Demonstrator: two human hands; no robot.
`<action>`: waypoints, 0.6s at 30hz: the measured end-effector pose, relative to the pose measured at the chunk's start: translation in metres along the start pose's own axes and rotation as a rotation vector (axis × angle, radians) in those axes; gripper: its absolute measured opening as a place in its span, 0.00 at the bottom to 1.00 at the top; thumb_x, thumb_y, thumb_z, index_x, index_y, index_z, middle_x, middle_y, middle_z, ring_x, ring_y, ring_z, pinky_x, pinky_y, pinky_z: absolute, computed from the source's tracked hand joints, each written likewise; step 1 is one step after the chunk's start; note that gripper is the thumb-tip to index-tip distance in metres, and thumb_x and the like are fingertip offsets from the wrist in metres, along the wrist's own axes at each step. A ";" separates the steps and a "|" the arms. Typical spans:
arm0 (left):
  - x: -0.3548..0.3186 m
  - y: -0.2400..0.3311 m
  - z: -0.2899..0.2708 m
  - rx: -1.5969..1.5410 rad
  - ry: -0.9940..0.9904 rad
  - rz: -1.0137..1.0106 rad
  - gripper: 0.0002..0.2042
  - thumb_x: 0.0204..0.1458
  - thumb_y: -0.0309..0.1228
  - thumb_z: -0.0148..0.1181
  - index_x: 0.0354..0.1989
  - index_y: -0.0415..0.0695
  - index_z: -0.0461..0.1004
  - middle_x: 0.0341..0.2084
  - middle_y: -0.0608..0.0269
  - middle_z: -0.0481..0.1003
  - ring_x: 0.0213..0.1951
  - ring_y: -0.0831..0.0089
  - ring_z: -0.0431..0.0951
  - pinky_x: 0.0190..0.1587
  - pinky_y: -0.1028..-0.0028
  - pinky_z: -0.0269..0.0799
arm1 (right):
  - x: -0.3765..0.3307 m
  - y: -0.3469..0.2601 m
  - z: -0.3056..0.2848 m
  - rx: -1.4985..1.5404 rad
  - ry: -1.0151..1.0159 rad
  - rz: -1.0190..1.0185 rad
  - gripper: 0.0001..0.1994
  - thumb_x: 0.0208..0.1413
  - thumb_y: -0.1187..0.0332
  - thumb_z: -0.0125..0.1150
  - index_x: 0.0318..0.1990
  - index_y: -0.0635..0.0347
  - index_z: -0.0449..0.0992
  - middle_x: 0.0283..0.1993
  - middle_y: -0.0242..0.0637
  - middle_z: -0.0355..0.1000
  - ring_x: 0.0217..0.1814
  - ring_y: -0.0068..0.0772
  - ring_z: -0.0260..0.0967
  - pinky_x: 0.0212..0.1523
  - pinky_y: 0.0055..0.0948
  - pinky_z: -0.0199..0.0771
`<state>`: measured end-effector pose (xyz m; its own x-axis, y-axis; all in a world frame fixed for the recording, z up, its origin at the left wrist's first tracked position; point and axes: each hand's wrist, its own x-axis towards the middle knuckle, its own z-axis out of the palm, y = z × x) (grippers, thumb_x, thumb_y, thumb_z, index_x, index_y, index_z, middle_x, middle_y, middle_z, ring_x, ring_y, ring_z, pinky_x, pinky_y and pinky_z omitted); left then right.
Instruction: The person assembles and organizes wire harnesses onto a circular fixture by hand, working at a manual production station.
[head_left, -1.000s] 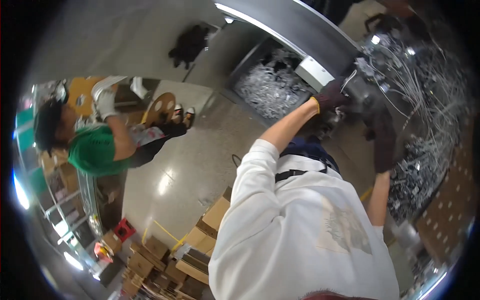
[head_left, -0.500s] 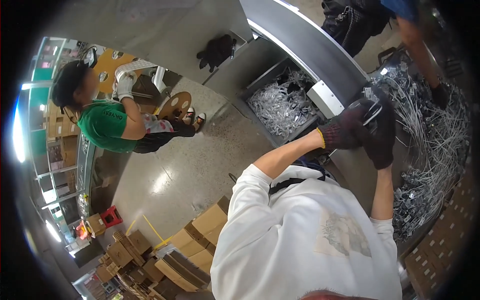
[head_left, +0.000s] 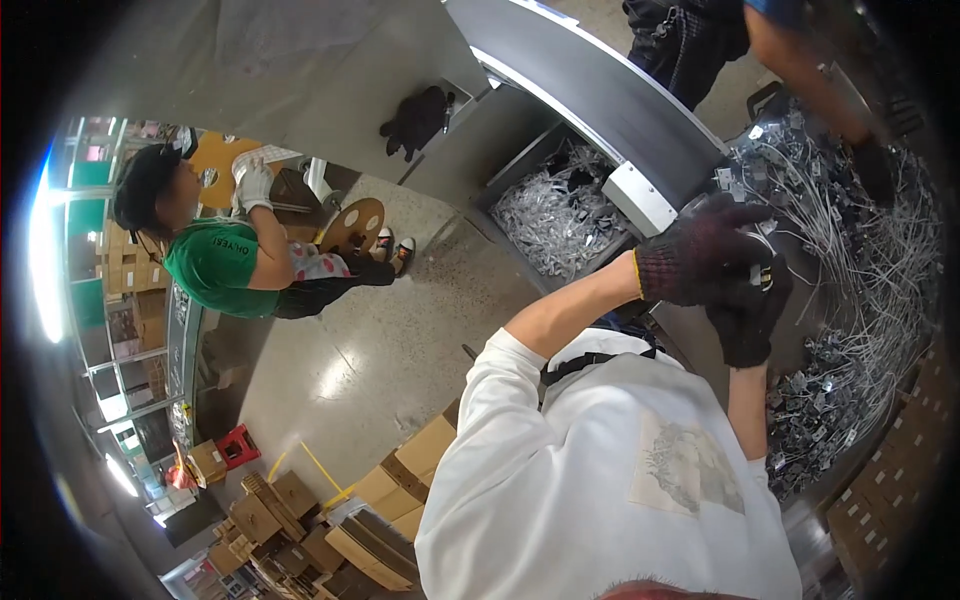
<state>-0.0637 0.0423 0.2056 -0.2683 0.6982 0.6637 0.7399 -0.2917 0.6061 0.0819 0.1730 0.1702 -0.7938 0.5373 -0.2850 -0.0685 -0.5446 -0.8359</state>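
Observation:
My two dark-gloved hands meet over the right-hand work surface, beside a heap of grey cables (head_left: 860, 260) with small metal connectors. My left hand (head_left: 690, 258) comes in from the left, its fingers closed against the right. Just below it, my right hand (head_left: 748, 318) is closed too. A short piece of light cable (head_left: 766, 238) shows between them, with a small shiny end by the right fingers. The gloves hide most of what they grip. Another person's dark-gloved hand (head_left: 875, 172) reaches into the far part of the heap.
A grey bin (head_left: 510, 255) of clear plastic scraps stands under the curved metal conveyor (head_left: 590, 65). A dark glove (head_left: 415, 122) lies on the metal surface at upper left. A person in a green shirt (head_left: 215, 265) works at left. Cardboard boxes (head_left: 375, 500) are stacked at lower left.
The left hand has turned over the right, and the cable loop visible before is now mostly covered. The right hand has come slightly down and left. The view has shifted a little.

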 end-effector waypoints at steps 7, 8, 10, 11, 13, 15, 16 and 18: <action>-0.006 0.000 0.050 -0.388 -0.082 -0.593 0.25 0.52 0.34 0.72 0.58 0.44 0.74 0.37 0.52 0.79 0.37 0.60 0.82 0.41 0.63 0.79 | -0.001 -0.027 -0.050 -0.326 -0.394 0.295 0.24 0.75 0.47 0.39 0.54 0.56 0.75 0.30 0.32 0.75 0.26 0.25 0.74 0.27 0.28 0.76; -0.008 -0.011 0.060 -0.241 -0.040 -0.474 0.27 0.51 0.32 0.72 0.60 0.44 0.72 0.41 0.51 0.79 0.38 0.59 0.83 0.42 0.64 0.79 | -0.002 -0.032 -0.038 -0.662 -0.302 0.074 0.22 0.75 0.50 0.41 0.55 0.57 0.74 0.29 0.32 0.75 0.24 0.24 0.72 0.25 0.28 0.74; 0.013 0.003 0.051 -0.119 -0.193 -0.502 0.32 0.48 0.29 0.74 0.64 0.41 0.70 0.49 0.49 0.78 0.47 0.60 0.81 0.52 0.64 0.77 | -0.001 -0.034 -0.019 -0.992 -0.126 -0.136 0.20 0.76 0.52 0.42 0.56 0.57 0.74 0.27 0.32 0.75 0.22 0.23 0.71 0.24 0.28 0.72; 0.019 0.006 0.047 -0.185 -0.255 -0.524 0.33 0.48 0.28 0.74 0.65 0.41 0.69 0.52 0.47 0.77 0.50 0.59 0.81 0.54 0.64 0.76 | 0.001 -0.031 -0.017 -0.852 -0.036 -0.133 0.21 0.75 0.51 0.45 0.54 0.59 0.75 0.27 0.30 0.75 0.22 0.20 0.69 0.22 0.25 0.68; 0.014 -0.003 0.043 -0.208 -0.263 -0.360 0.32 0.51 0.25 0.72 0.66 0.39 0.68 0.58 0.47 0.75 0.55 0.61 0.80 0.58 0.66 0.75 | -0.002 -0.032 -0.023 -0.693 0.071 -0.143 0.23 0.74 0.49 0.47 0.53 0.62 0.75 0.27 0.28 0.74 0.22 0.17 0.67 0.21 0.22 0.64; 0.019 -0.003 0.043 -0.600 -0.080 -0.625 0.25 0.57 0.28 0.67 0.62 0.38 0.69 0.58 0.49 0.76 0.49 0.64 0.84 0.50 0.68 0.79 | -0.005 -0.037 -0.033 -0.462 0.084 -0.051 0.21 0.71 0.51 0.54 0.53 0.62 0.75 0.29 0.28 0.75 0.24 0.15 0.67 0.22 0.23 0.65; 0.028 0.000 0.038 -0.679 0.046 -0.770 0.21 0.62 0.29 0.62 0.62 0.39 0.70 0.54 0.52 0.79 0.48 0.70 0.83 0.48 0.69 0.80 | -0.006 -0.039 -0.031 -0.446 0.113 -0.060 0.21 0.71 0.51 0.54 0.53 0.62 0.75 0.29 0.28 0.75 0.24 0.15 0.67 0.22 0.23 0.65; 0.024 -0.004 0.041 -0.562 -0.009 -0.865 0.17 0.65 0.32 0.56 0.59 0.39 0.71 0.45 0.51 0.82 0.44 0.64 0.84 0.44 0.68 0.79 | -0.007 -0.045 -0.012 -0.262 0.202 -0.220 0.22 0.70 0.49 0.55 0.53 0.61 0.75 0.30 0.27 0.74 0.23 0.15 0.65 0.22 0.23 0.64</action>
<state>-0.0474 0.0870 0.2011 -0.5660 0.8184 -0.0990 -0.0999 0.0511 0.9937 0.0976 0.2018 0.2040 -0.6404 0.7531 -0.1507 -0.0460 -0.2335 -0.9713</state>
